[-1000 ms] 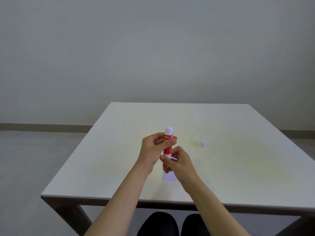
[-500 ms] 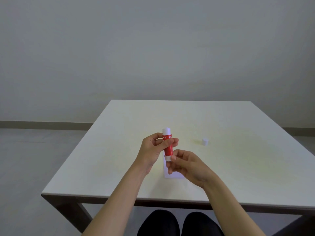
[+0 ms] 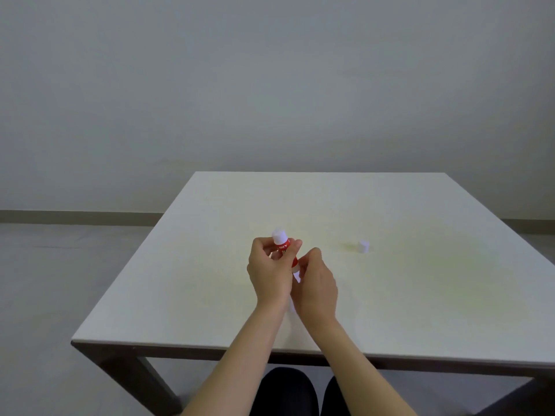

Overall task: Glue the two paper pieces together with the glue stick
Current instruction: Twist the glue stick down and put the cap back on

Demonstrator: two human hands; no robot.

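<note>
The red glue stick (image 3: 283, 247) is held nearly upright above the table, its white glue tip pointing up and slightly left. My left hand (image 3: 270, 273) grips its red barrel. My right hand (image 3: 316, 288) pinches the white base at the stick's lower end. The stick's white cap (image 3: 363, 246) stands on the table to the right, apart from both hands. The white paper lies on the table under my hands; only a sliver (image 3: 296, 277) shows between them, the rest is hidden.
The white table (image 3: 186, 295) has its front edge just below my forearms and a dark frame underneath. A grey floor lies to the left and a plain wall stands behind.
My right hand has turned around the stick's base and moved closer to my left hand. The paper that showed below the hands is now almost fully covered.
</note>
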